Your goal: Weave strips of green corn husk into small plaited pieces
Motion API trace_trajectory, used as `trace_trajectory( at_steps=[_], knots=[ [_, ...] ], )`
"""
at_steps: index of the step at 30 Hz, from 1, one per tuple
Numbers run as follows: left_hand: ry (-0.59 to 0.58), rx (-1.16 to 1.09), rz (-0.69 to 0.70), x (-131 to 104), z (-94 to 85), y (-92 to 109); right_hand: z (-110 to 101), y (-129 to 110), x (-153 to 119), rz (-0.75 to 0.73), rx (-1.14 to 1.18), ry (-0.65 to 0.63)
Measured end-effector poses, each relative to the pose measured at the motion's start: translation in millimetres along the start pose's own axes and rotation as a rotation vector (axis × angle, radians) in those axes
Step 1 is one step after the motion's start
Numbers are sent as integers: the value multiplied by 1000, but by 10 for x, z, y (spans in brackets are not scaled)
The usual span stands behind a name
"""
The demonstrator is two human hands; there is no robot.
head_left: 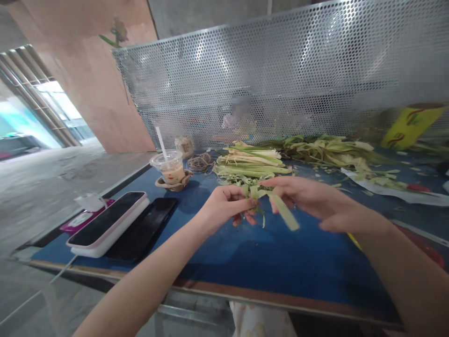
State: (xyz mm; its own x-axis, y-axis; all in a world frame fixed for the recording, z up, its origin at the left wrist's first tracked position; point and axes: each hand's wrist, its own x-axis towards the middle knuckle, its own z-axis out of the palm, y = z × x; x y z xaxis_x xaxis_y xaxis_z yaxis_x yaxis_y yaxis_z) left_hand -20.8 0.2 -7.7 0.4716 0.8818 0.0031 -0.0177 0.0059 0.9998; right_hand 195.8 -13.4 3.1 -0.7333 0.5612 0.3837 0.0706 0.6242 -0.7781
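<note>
My left hand (233, 203) is closed in a pinch on a pale green leaf strip (286, 213), held above the blue tabletop. The strip is folded or looped at the fingertips, and its wide free end hangs to the right. Close beside it is my right hand (305, 196), slightly blurred, its fingers stretched toward the loop and its thumb apart. Its fingertips are at the strip; whether they touch it is unclear. Just behind both hands lies a pile of trimmed green stalks (252, 164).
Loose leaves (322, 152) and a yellow container (412, 126) are at the back right. On the left are a drink cup (171, 168) in a cardboard holder, twine (200, 162), a black phone (142, 229) and a white-cased device (108, 224). A perforated metal screen (280, 70) stands behind.
</note>
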Motion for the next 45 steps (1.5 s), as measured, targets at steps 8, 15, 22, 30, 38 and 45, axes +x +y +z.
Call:
trace_trajectory(
  at_steps=[8, 15, 22, 30, 38, 45],
  knots=[
    [-246, -273, -310, -10, 15, 6, 117, 92, 113, -64, -350, 211],
    [-292, -193, -373, -10, 11, 12, 106, 45, 109, -78, -243, 76],
    [-300, -175, -397, -16, 16, 28, 123, 3, 107, -73, -303, 114],
    [-233, 6, -229, 7, 11, -72, 184, 74, 146, -144, -421, 99],
    [-217, 153, -85, -30, 40, -23, 282, 108, 172, 196, -206, 347],
    [-205, 320, -23, -53, 45, -39, 304, 147, 171, 385, -124, 346]
  ],
)
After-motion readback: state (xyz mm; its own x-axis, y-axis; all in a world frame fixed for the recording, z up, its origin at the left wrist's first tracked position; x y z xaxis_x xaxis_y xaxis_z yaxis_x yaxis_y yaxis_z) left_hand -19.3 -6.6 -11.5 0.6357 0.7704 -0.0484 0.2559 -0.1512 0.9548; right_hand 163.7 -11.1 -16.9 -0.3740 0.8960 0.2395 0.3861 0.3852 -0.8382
